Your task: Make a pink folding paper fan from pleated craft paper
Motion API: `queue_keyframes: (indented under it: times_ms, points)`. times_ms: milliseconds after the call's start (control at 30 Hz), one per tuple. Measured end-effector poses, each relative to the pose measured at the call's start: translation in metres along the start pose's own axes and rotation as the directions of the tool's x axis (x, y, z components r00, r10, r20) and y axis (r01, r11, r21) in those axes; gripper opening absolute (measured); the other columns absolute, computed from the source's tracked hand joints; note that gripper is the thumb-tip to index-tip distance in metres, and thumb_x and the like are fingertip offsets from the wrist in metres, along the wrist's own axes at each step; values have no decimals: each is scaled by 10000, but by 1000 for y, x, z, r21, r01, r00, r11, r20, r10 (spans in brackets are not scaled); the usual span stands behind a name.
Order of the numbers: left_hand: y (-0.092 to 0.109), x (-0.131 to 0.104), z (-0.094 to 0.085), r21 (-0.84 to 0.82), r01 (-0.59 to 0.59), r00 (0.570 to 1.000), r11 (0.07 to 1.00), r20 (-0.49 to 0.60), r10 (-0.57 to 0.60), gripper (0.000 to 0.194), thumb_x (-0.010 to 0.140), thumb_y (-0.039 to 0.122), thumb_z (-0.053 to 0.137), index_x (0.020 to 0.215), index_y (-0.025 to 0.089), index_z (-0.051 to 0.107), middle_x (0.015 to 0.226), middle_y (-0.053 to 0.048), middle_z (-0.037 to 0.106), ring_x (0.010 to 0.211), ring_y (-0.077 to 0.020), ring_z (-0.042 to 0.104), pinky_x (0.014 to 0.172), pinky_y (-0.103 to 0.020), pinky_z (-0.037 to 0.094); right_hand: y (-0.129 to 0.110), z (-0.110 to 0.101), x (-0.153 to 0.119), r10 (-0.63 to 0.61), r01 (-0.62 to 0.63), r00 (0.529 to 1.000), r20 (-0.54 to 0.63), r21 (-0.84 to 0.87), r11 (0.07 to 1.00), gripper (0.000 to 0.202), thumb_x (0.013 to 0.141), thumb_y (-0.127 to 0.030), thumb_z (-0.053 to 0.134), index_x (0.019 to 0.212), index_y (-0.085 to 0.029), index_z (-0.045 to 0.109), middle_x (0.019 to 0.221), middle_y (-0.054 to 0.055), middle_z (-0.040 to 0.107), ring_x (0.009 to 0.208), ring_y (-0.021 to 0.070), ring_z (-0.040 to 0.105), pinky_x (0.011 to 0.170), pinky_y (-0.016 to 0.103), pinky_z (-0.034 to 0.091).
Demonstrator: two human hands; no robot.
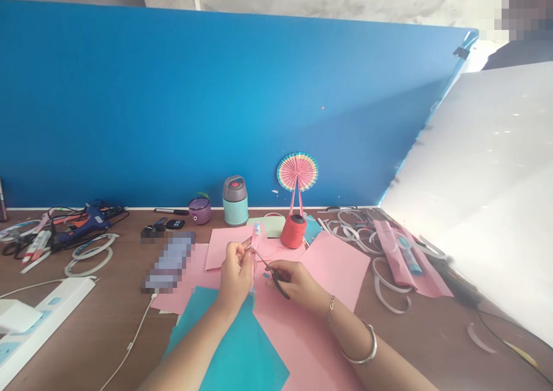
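My left hand point(237, 267) is closed on a narrow pink folded strip point(254, 247), which stands up from the fingers with a blue and white patterned top. Dark-handled scissors point(280, 280) are in my right hand point(296, 284), their blades pointing up and left to the strip beside my left fingertips. A thin red thread runs from there toward a red thread spool point(294, 231). Beneath both hands lie pink paper sheets point(311, 345) and a teal sheet point(233, 345). Whether the blades touch the thread is too small to tell.
Behind the spool stands a round paper fan point(298, 172). A teal flask point(235, 202) and purple cup point(199, 210) are near the blue board. Left are a phone point(170, 261), a glue gun point(88, 221) and a power strip point(47, 327); right, curled white strips point(382, 287).
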State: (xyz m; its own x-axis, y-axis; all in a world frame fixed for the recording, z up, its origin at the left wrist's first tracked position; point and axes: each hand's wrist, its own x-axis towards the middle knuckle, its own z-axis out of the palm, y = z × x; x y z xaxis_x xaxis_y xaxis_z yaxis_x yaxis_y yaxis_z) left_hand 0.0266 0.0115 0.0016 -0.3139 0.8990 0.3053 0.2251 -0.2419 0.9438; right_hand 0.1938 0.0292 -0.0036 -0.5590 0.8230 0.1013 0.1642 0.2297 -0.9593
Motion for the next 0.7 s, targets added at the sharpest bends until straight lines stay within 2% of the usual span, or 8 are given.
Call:
queue_keyframes:
  times_ms: [133,267,367,700]
  points:
    - [-2,1,0,-7,7,1000,1000,16,-7,237,828,369,503,751,243,316,787,-1,662,364,-68,414,393,-199,327,-1,-1,0,13,-13,1000,0,14,1000,280,776,-397,618,913,-153,616,658,-27,469,529,76,344,497,221,322]
    - [-1,1,0,-25,2,1000,1000,11,-2,231,829,354,494,755,243,305,951,-54,682,378,-65,429,391,-205,340,-3,-2,1,30,-30,1000,-2,-19,999,331,758,-462,627,873,-152,610,635,-32,462,528,80,356,488,219,322]
    - [-1,1,1,-42,7,1000,999,1,-7,234,829,353,491,755,244,297,996,-70,684,388,-68,457,388,-204,344,-5,-3,1,29,-29,1000,-1,-32,999,346,755,-487,622,841,-153,599,637,-31,466,531,81,355,489,219,317]
    - [0,1,3,-73,7,1000,997,18,-6,243,816,361,502,749,245,299,1095,-103,670,428,-78,500,424,-211,375,-3,-3,1,58,-58,998,4,-11,998,315,744,-442,643,883,-164,593,624,-41,455,530,80,343,483,213,294]
